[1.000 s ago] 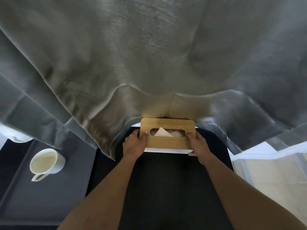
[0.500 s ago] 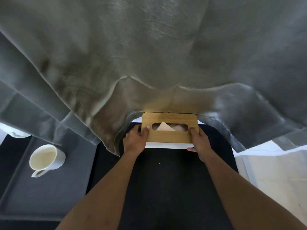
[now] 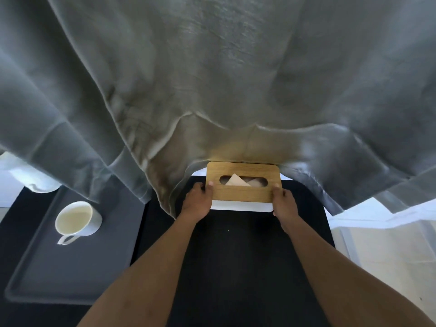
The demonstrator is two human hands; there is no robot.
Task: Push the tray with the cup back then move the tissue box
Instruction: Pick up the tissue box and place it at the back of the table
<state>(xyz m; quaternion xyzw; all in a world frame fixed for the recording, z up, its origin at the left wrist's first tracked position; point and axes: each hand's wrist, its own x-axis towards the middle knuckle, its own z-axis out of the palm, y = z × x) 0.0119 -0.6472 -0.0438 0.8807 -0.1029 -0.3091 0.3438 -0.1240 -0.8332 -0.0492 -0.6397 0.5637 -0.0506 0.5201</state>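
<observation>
A white tissue box with a wooden lid [image 3: 243,193] sits at the far edge of a black table, a tissue poking from its slot. My left hand [image 3: 198,202] grips its left end and my right hand [image 3: 284,201] grips its right end. The box's back touches a grey curtain. To the left, a dark grey tray [image 3: 75,274] carries a white cup [image 3: 76,220] with pale liquid, its handle towards me.
A grey curtain [image 3: 212,79] hangs across the whole back and drapes over the table's far edge and the tray's far end. A white object [image 3: 35,182] peeks out under it at far left. Pale floor [image 3: 389,244] lies to the right of the table.
Both hands have slid the tissue box away from me, further under the curtain's hem. The tray and cup have stayed put.
</observation>
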